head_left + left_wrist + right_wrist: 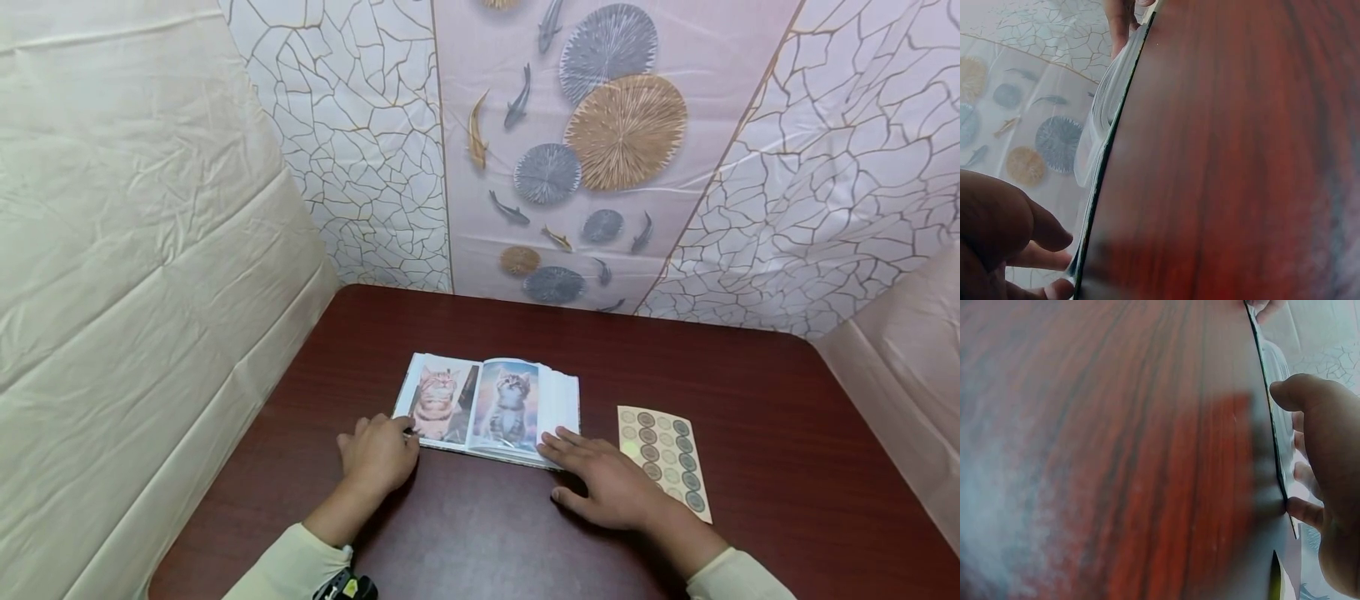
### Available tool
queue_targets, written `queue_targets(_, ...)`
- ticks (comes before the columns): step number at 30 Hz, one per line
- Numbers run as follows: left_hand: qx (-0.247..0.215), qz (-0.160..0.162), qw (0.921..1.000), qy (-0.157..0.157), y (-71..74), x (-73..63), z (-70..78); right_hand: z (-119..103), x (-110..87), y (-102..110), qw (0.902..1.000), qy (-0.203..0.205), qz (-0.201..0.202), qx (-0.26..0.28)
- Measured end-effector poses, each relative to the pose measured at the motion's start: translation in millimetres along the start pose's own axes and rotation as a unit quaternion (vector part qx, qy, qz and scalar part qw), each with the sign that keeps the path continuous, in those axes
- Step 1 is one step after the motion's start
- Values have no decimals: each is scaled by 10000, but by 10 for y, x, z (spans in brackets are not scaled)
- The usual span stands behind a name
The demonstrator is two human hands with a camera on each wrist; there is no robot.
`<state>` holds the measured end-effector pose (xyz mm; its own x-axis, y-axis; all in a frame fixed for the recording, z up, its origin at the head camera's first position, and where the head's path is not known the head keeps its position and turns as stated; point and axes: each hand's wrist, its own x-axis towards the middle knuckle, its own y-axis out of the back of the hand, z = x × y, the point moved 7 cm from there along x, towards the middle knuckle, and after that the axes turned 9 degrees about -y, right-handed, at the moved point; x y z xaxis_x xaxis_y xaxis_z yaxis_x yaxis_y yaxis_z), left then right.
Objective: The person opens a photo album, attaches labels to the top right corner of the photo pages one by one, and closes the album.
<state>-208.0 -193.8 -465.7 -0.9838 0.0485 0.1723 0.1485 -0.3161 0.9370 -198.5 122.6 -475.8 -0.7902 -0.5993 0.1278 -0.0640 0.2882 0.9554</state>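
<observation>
An open photo album [474,450] lies on the table with a cat picture [437,400] on its left page and a kitten picture [508,406] on its right page. At its lower left corner my left hand [378,454] rests, a fingertip on the page edge. In the left wrist view, the fingers [1047,228] of that hand stand close to the cover's edge. My right hand [607,483] lies with fingers spread on the lower right part of the album, thumb on the table side. The right wrist view shows the album edge-on beside the right hand [1329,450].
A cream sheet of round stickers [667,458] lies on the dark red table [480,533], partly behind the right hand. Pale cloth [150,250] hangs at the left, and a patterned curtain [555,150] closes off the back.
</observation>
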Motion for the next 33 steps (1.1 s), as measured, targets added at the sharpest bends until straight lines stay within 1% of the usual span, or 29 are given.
queue_targets(5,27,-95,9999,17,9,0,5,-5,0,10,10000,6,23,2)
queue_targets(11,-84,-234,9997,63,11,13,8,-7,-4,-2,10000,9,-39,-64)
queue_targets(17,-87,-222,9997,16,20,39,54,-17,-9,-1,9999,-5,-87,-143)
queue_targets(24,-58,-141,9998,-132,46,55,164,-35,-20,19,9997,-36,-68,-214)
queue_targets(28,-127,-121,9992,-347,37,66,251,-46,-19,43,9999,-34,2,-139)
queue_targets(30,-188,-66,9983,-544,28,68,307,-51,-17,63,9999,-26,72,-129)
queue_targets(33,-298,99,9957,-871,25,69,394,-53,-12,99,9997,2,225,-126)
